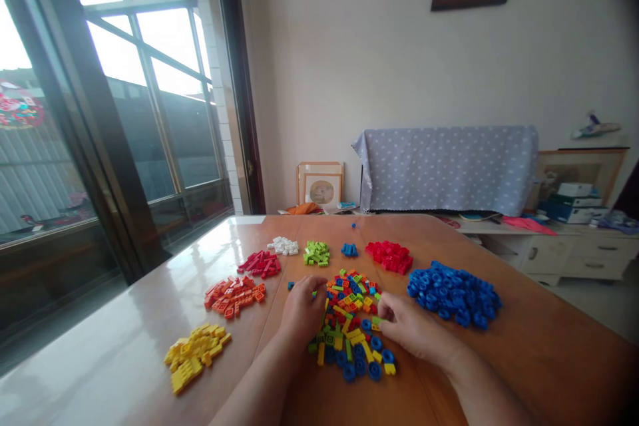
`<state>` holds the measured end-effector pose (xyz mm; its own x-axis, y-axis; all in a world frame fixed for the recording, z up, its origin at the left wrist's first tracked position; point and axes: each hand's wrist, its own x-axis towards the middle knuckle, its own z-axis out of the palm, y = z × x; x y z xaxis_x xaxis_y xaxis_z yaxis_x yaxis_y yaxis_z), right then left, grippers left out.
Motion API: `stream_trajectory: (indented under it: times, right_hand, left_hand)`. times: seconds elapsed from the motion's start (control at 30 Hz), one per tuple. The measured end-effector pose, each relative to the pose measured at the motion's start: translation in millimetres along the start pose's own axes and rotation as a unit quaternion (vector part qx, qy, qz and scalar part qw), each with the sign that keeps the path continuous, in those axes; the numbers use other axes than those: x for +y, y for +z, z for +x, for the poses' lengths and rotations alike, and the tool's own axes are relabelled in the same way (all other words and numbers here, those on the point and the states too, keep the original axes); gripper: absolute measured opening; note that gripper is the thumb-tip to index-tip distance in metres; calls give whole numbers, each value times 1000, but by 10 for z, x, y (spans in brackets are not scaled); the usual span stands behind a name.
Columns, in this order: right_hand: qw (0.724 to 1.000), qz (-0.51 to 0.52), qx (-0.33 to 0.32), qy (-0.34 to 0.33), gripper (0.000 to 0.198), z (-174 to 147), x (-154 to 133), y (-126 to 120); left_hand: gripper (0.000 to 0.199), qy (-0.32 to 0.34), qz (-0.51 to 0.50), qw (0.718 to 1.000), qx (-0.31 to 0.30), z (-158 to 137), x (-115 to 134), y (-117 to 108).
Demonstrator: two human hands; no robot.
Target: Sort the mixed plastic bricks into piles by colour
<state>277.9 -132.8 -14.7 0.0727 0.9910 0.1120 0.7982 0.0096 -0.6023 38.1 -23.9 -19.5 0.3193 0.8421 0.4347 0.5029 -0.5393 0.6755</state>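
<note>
Through the head view, I have a brown wooden table (399, 406) with a mixed pile of small multicoloured plastic bricks and blue rings (349, 316) in the middle of it; I take that mixed pile as my landmark. The bare left hand (303, 303) lies against its left edge, fingers curled inward and narrow; a bit of green shows by the fingertips, but I cannot tell whether they hold it. The bare right hand (405, 326) is at its right edge, thumb and fingers drawn close together beside a lime-green brick (377, 323); I cannot tell whether that brick is gripped.

Left of the mixed pile, from near to far, I see a heap of yellow plastic bricks (196, 351), a heap of orange plastic bricks (234, 297) and a heap of crimson plastic bricks (259, 264). Beyond it, left to right, are a small white plastic heap (283, 245), a lime-green brick heap (317, 253), a little cluster of blue bricks (349, 250) and a bright red plastic heap (390, 257). Right of it, past the right hand, sits a large heap of round blue plastic pieces (453, 294). Farthest beyond it on the tabletop is one tiny blue piece (353, 225).
</note>
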Motion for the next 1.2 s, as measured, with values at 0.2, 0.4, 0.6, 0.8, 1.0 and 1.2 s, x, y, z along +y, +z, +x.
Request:
stream_trajectory:
  times: [0.2,0.4,0.6,0.8,1.0,1.2]
  right_hand:
    - [994,105,43,0,6,96,-1,119]
    - [971,228,68,6,17,145,-30,171]
    - [973,215,80,35,20,232,6,249]
    - [982,132,132,8,18,441,-53,297]
    - [985,150,81,21,17,832,-402,320]
    - [982,167,49,79,5,1385,-614,467]
  left_hand:
    - [20,8,-39,999,8,3,25,6]
    - [19,-20,-68,997,8,17,21,6]
    - [25,-67,-73,992,74,82,-150,-13]
    - [30,-131,-147,972,128,143,-263,-49]
    - [28,-167,-212,950,159,177,-347,2]
    - [27,-186,-217,945,158,169,-374,25]
